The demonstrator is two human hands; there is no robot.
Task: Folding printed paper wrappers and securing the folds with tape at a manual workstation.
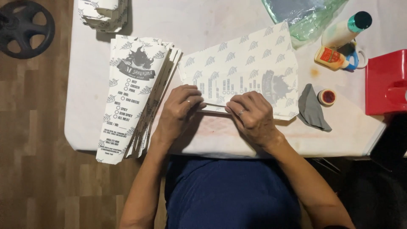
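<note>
Printed paper sheet [250, 63] under left hand [180, 106] and right hand [252, 114], fingertips on its near fold.

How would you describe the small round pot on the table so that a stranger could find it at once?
Start at the red plastic box at the white table's right end. Just left of it, beside a crumpled grey cloth, sits the small round pot. It alone is low, white-rimmed and filled with red; the bottles behind it are taller.

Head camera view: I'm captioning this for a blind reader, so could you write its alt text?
Seen from above, a person's left hand and right hand press down a fold along the near edge of a printed white paper sheet on a white table. A stack of finished printed paper sleeves lies to the left; glue bottles stand at the right.
</note>
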